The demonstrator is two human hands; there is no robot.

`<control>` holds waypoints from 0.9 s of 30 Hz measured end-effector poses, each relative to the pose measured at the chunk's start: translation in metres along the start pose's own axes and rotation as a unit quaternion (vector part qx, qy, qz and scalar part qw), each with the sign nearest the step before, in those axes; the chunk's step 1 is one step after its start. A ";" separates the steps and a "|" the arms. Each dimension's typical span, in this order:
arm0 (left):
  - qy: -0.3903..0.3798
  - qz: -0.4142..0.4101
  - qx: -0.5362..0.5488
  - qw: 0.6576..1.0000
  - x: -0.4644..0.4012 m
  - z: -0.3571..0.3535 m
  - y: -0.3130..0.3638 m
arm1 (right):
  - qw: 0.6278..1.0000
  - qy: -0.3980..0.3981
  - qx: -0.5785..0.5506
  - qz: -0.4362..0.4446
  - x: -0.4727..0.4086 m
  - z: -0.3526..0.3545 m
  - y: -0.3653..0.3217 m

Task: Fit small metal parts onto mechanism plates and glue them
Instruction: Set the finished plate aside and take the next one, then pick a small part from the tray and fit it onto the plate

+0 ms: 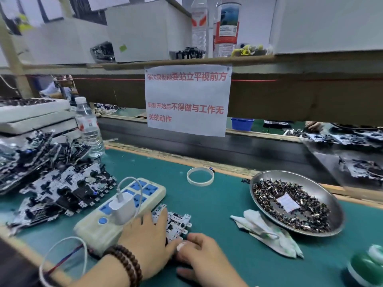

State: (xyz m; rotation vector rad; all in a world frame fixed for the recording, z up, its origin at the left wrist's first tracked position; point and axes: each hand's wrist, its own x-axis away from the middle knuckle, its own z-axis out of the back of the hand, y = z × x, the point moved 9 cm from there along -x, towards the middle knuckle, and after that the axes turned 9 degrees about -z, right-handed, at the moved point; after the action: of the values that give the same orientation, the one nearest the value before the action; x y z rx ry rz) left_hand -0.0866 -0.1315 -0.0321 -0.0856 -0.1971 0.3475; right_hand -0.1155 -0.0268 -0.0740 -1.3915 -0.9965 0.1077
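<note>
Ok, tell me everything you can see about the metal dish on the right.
The dish is a shallow, round, shiny bowl that looks like steel. It sits tilted on the green mat at the right, near the bench's far edge. It holds a heap of small dark metal parts with a white slip on top. A crumpled tissue lies against its near rim. Neither hand touches it.

A green mat (207, 204) is laid over the workbench, which is edged at the back by a wooden strip (186, 160). Beyond it a dark conveyor belt (207, 146) is seen. A wooden shelf (145, 64) is mounted overhead, with a printed paper notice (187, 100) hung from it.
</note>
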 end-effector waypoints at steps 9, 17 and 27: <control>0.029 -0.101 0.188 0.976 0.000 0.025 0.038 | 0.999 0.043 -0.018 0.013 0.028 0.047 -0.004; 0.031 -0.210 0.310 0.927 0.005 0.034 0.103 | 0.982 0.186 0.018 0.027 0.065 0.125 0.008; -0.051 -0.242 0.380 0.891 0.013 0.007 0.132 | 0.965 0.241 0.105 -0.001 0.090 0.161 0.009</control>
State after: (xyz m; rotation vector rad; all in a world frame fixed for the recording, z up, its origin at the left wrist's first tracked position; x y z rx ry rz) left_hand -0.1194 -0.0029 -0.0385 0.7512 -0.1675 -0.0900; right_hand -0.1585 0.1517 -0.0573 -1.1459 -0.5620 -0.1217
